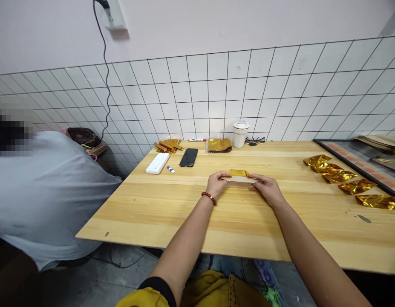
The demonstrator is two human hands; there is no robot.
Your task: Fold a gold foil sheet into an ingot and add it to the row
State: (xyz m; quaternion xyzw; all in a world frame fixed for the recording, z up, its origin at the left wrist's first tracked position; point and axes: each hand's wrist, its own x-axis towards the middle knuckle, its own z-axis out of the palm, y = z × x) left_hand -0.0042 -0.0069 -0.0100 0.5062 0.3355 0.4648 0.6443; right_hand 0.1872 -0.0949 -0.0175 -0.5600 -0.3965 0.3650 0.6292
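Both my hands meet over the middle of the wooden table [171, 213]. They hold a small folded sheet of gold paper [239, 175], gold on top and pale brown beneath. My left hand [217, 184], with a red bead bracelet on its wrist, pinches the sheet's left end. My right hand [267, 188] pinches its right end. The paper lies just above or on the tabletop; I cannot tell which.
Several folded gold paper pieces [342, 176] lie in a row at the right. At the back stand a gold paper stack [219, 145], a white cup [240, 134], glasses, a black phone [188, 157] and a white case [157, 163]. A person in a grey shirt [40, 192] bends at the left.
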